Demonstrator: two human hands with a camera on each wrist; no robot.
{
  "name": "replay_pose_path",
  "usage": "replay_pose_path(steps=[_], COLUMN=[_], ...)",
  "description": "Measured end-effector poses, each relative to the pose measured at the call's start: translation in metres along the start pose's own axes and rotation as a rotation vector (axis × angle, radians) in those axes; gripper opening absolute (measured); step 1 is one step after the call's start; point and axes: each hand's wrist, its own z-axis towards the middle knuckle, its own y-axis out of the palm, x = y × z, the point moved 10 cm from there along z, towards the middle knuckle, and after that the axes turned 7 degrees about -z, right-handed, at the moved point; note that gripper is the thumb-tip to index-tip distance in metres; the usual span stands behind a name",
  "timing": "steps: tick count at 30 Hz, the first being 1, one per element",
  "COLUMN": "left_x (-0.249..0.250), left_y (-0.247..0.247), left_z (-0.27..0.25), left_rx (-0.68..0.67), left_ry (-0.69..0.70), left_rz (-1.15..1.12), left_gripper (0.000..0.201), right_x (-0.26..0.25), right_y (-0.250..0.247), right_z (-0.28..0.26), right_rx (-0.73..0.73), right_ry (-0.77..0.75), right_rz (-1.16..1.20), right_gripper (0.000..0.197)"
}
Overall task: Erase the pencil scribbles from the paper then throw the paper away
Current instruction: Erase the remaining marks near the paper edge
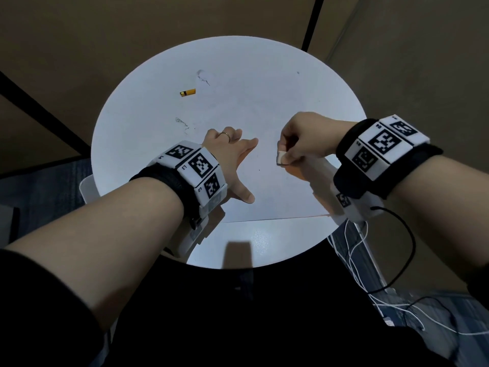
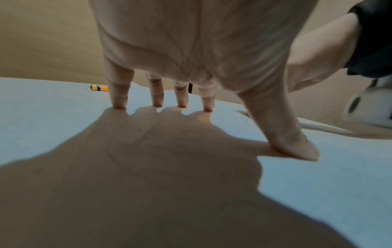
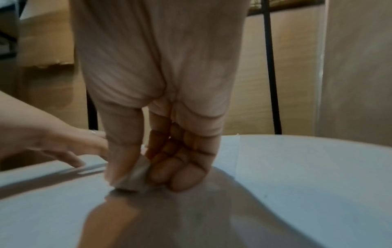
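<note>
A white sheet of paper (image 1: 264, 107) covers most of the round white table (image 1: 264, 242); its near edge runs across the table's front. Faint pencil scribbles (image 1: 182, 123) lie left of centre and more scribbles (image 1: 203, 76) sit farther back. My left hand (image 1: 232, 160) lies spread flat on the paper, its fingertips (image 2: 158, 103) and thumb pressing down. My right hand (image 1: 304, 144) pinches a small white eraser (image 1: 281, 158) between thumb and curled fingers. In the right wrist view the eraser (image 3: 135, 177) touches the paper.
A short yellow pencil stub (image 1: 188, 92) lies on the paper at the back left, also seen as the stub (image 2: 98, 88) beyond my fingers. White and black cables (image 1: 370, 260) hang off the table's right side. Brown walls surround the table.
</note>
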Motion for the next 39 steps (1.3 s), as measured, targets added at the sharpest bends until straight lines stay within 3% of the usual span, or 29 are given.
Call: replay_pose_path(steps=[4, 11, 15, 18, 22, 26, 27, 31, 33, 36, 39], left_x=[-0.001, 0.013, 0.045, 0.047, 0.045, 0.048, 0.048, 0.047, 0.047, 0.046, 0.045], left_y=[0.0, -0.001, 0.009, 0.014, 0.017, 0.015, 0.015, 0.014, 0.014, 0.014, 0.015], left_z=[0.001, -0.001, 0.001, 0.004, 0.004, 0.002, 0.002, 0.002, 0.001, 0.002, 0.001], left_rx=[-0.003, -0.001, 0.003, -0.008, -0.026, -0.005, 0.0, -0.013, -0.01, 0.001, -0.003], left_ry=[0.001, -0.011, 0.079, 0.069, 0.061, 0.076, 0.077, 0.06, 0.061, 0.064, 0.06], left_rz=[-0.016, 0.005, -0.034, -0.067, -0.06, -0.081, -0.074, -0.015, -0.007, 0.0, 0.021], left_gripper=[0.116, 0.114, 0.105, 0.103, 0.105, 0.1, 0.1, 0.106, 0.107, 0.109, 0.112], right_x=[-0.009, 0.002, 0.009, 0.009, 0.011, -0.014, -0.014, 0.006, 0.001, -0.008, 0.008], right_y=[0.023, 0.013, 0.017, 0.019, 0.005, 0.036, 0.035, 0.004, 0.011, 0.037, 0.016], right_z=[-0.011, -0.009, -0.011, -0.008, -0.009, -0.021, -0.021, -0.012, -0.017, -0.029, -0.021], right_rx=[-0.135, 0.01, -0.035, -0.058, 0.075, -0.165, -0.169, 0.035, 0.019, -0.132, -0.01], right_ry=[-0.071, -0.026, -0.03, -0.044, -0.015, -0.145, -0.153, -0.034, -0.06, -0.127, -0.048], right_rz=[-0.031, 0.056, 0.148, 0.145, 0.127, -0.033, -0.069, -0.011, -0.004, -0.017, 0.004], right_gripper=[0.008, 0.011, 0.01, 0.009, 0.011, 0.009, 0.008, 0.01, 0.009, 0.009, 0.011])
